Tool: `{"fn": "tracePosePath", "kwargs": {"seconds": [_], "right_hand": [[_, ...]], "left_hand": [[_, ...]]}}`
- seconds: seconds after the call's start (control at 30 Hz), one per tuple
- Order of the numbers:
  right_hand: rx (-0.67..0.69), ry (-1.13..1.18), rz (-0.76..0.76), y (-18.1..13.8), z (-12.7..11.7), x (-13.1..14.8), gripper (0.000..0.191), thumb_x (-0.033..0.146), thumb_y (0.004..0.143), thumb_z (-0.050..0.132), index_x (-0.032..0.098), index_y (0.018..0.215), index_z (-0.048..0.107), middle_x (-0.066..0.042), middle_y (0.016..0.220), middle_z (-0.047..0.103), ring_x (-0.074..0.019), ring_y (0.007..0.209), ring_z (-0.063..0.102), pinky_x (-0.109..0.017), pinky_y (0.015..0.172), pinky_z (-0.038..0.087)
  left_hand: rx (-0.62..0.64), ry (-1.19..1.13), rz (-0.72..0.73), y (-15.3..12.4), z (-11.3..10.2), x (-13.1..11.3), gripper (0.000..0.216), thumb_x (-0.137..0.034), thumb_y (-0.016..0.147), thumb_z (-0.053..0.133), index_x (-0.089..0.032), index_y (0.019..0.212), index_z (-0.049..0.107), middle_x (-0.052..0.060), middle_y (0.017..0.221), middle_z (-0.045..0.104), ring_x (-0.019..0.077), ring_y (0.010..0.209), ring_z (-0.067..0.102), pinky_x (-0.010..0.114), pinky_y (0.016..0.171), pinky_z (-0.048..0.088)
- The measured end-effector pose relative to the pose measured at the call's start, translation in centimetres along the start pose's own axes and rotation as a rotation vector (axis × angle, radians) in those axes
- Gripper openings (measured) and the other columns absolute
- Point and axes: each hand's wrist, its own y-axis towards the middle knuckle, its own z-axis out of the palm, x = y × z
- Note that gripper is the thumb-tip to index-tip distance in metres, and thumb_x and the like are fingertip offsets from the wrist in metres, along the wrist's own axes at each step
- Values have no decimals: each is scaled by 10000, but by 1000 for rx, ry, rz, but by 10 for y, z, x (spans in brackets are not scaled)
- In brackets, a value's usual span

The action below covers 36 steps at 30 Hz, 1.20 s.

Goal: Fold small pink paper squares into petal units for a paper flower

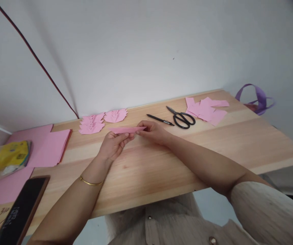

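A narrow folded piece of pink paper (127,130) is held between both hands above the wooden table. My left hand (114,144) pinches its left part from below, thumb against the near side. At the right end, my right hand (153,132) grips the paper between thumb and fingers. Beyond and left of the hands lie several cut pink paper pieces (92,123) with jagged edges and small cut-outs. A black pen (160,119) and black-handled scissors (181,117) rest on the table, right of and beyond my right hand.
Pink paper scraps (207,109) are heaped at the back right. A purple ribbon-like loop (260,98) hangs past the table's right edge. On the left are pink paper sheets (50,146), a yellow plastic packet (13,154) and a dark phone (21,211). A white wall borders the back.
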Motion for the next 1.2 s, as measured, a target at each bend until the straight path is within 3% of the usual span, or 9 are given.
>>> {"fn": "tracePosePath", "kwargs": {"seconds": [0.47,0.73,1.03,1.2], "right_hand": [[-54,10,6,0,4,5,245,411,806,563,167,824,580,-13,797,581,-120,745,511,-259,706,416],[-95,-88,-18,-1,5,5,211,366,823,526,161,803,573,-9,761,576,-118,718,513,-251,674,399],[-157,-282,-279,0,6,8,50,225,808,524,194,768,516,-34,819,534,-145,792,492,-298,731,419],[-128,-316,-351,0,7,8,102,127,780,499,195,781,575,-57,887,541,-165,904,521,-332,819,427]], "left_hand": [[45,156,40,-2,4,-1,209,-140,617,750,-124,824,732,108,919,718,179,854,665,359,919,495],[84,413,148,-5,7,-3,266,-231,637,746,-142,888,735,107,1003,703,227,958,641,360,919,488],[52,429,152,-4,7,-1,280,-248,634,766,-138,887,723,114,1000,702,202,952,638,345,928,474],[-7,447,161,-3,5,2,272,-258,611,781,-139,848,719,104,950,711,192,897,644,348,908,476]]}}
